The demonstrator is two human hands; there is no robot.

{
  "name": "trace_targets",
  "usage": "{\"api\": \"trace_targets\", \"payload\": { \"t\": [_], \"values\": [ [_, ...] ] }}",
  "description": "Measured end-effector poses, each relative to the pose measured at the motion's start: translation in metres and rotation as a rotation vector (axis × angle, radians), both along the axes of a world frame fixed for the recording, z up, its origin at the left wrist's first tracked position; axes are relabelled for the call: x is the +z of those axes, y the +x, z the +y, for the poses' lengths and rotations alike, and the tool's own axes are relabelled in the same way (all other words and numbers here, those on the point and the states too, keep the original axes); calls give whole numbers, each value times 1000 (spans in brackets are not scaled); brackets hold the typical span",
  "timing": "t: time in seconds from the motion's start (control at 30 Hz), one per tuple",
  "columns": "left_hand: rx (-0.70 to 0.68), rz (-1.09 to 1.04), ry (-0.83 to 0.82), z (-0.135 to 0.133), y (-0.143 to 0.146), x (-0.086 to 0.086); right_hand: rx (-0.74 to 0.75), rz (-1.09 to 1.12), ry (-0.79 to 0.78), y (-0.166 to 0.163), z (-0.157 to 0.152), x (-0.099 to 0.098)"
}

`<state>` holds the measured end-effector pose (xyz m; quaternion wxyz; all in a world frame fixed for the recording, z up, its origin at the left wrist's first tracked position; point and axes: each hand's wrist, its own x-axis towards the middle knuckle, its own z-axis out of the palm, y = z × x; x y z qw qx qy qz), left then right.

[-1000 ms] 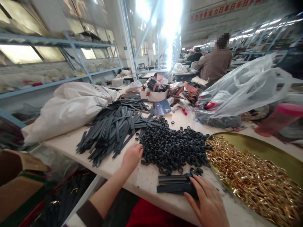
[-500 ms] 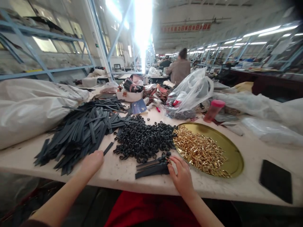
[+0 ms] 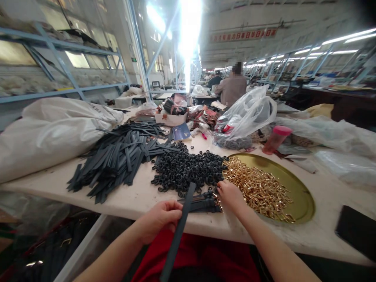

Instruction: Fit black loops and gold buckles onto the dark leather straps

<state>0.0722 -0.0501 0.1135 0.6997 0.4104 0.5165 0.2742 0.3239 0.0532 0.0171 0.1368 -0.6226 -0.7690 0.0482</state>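
Note:
My left hand (image 3: 164, 217) pinches a long dark leather-like strip (image 3: 179, 231), held at a slant over the table's front edge. My right hand (image 3: 230, 195) is closed at the fingertips between the heap of small black loops (image 3: 188, 168) and the gold tray (image 3: 304, 199); what its fingers hold is hidden. Just below those fingers lie several finished-looking strips with gold fittings (image 3: 205, 204), side by side. Gold metal buckles (image 3: 258, 188) are heaped on the tray. A large pile of dark strips (image 3: 117, 160) spreads to the left of the loops.
A white sack (image 3: 53, 133) bulges at the left. Behind the loops lie a blue card (image 3: 181, 132), a clear plastic bag (image 3: 246, 117) and a pink-lidded jar (image 3: 276, 140). A flat black object (image 3: 357, 231) rests at the right. A person (image 3: 233, 86) sits farther back.
My left hand has moved right from beside the strip pile, bringing a strip in front of me. My right hand has lifted slightly from the laid-out strips toward the loops. The view has shifted left.

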Motion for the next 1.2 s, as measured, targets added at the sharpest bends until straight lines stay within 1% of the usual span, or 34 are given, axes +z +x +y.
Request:
{"api": "trace_targets", "payload": {
  "t": [0.07,0.13,0.27,0.43,0.5,0.57,0.67,0.73,0.77,0.8,0.83,0.9,0.93,1.0,1.1,1.2],
  "values": [
    [54,-90,-75,-1,16,-7,-2,-21,-19,5,1,0],
    [66,-133,-119,2,24,-15,-18,-30,-35,11,-2,1],
    [24,-163,-159,14,34,-27,-93,17,-55,23,-18,3],
    [-20,-142,-170,26,49,-35,-192,182,-107,35,-38,-2],
    [-45,-136,-157,31,55,-36,-208,313,-126,36,-41,-2],
    [-41,-156,-162,34,59,-37,-217,505,-165,35,-43,-1],
    [-40,-223,-164,37,64,-39,-241,885,-310,28,-46,5],
    [-79,-242,-158,37,67,-41,-277,1174,-411,21,-48,9],
    [-106,-219,-135,38,68,-43,-298,1311,-451,18,-50,11],
    [-135,-161,-88,38,69,-45,-320,1434,-487,15,-51,12],
    [-163,-71,-9,39,70,-47,-342,1544,-521,12,-52,13],
    [-206,155,215,41,71,-53,-385,1723,-574,7,-54,12],
    [-227,252,307,42,72,-56,-408,1787,-580,6,-54,11],
    [-240,343,398,44,74,-61,-449,1871,-573,2,-55,10],
    [-243,322,400,45,78,-66,-521,1953,-585,-1,-57,8],
    [-223,356,380,44,81,-68,-562,2015,-620,-4,-61,7]
  ]
}}
